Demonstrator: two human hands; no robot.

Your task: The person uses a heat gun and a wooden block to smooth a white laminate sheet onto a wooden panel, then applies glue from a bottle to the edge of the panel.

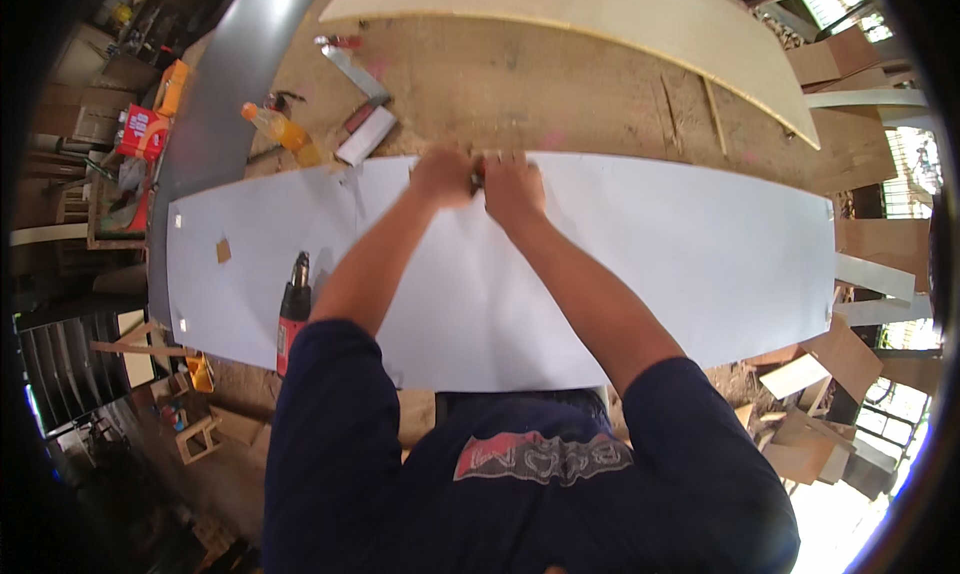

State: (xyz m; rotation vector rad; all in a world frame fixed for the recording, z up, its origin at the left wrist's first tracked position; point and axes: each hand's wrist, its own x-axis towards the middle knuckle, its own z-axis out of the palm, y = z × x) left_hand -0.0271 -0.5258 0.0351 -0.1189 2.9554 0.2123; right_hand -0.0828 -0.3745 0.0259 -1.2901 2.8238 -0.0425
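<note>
A long white panel (640, 264) lies in front of me across the work surface. At its far edge my two hands are close together. My left hand (442, 177), slightly blurred, is closed by a small dark object (477, 178) with a bit of red. My right hand (514, 187) is closed against the other side of that object; its kind is too small and hidden to tell. Nearer to me, left of my left forearm, a red and black heat gun (293, 314) rests on the panel. A small brown square piece (223, 251) lies farther left.
Past the panel, on the wooden tabletop (480, 84), are a metal square (352, 74), a white block (367, 137) and a bottle of orange liquid (282, 131). A pale curved board (600, 19) lies at the back. Wood offcuts (850, 354) are piled on the right.
</note>
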